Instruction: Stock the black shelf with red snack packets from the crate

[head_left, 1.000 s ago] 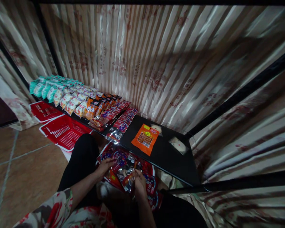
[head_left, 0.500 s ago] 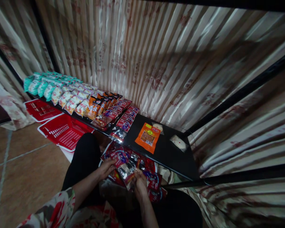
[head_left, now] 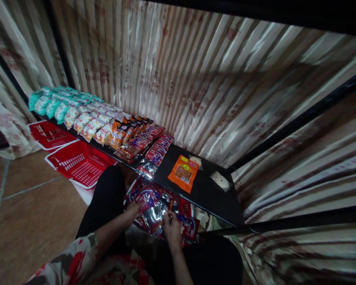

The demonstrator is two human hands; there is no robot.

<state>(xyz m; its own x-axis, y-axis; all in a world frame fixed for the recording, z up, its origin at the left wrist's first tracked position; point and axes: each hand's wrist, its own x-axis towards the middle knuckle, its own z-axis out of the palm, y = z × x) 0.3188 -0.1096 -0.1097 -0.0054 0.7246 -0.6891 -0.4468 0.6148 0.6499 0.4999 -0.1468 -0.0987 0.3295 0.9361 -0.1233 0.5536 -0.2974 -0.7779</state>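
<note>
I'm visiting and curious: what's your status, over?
Left grip, right grip: both on a shiny red packet. More red packets around it. Black shelf close ahead.

Red baskets [head_left: 77, 164] and tiled floor [head_left: 29, 206] lie left of the left grip [head_left: 133, 212]; beyond the right grip [head_left: 171, 227] hangs a striped curtain [head_left: 154, 59], with a black bar [head_left: 302, 118] to the right

On the black flat shelf [head_left: 222, 202], left to right, lie teal-and-white puffy plastic bags [head_left: 53, 109], white puffy plastic bags [head_left: 90, 128], orange-and-black plastic packets [head_left: 117, 136], flat red-and-purple plastic packets [head_left: 158, 152] and a flat orange rectangular plastic packet [head_left: 184, 174]. Behind hangs a striped beige fabric curtain [head_left: 154, 59]. Before the shelf's left part are red plastic baskets [head_left: 80, 166]; before its middle, a shiny red plastic packet [head_left: 154, 217] lies between the left hand [head_left: 132, 211] and right hand [head_left: 172, 228].
</note>
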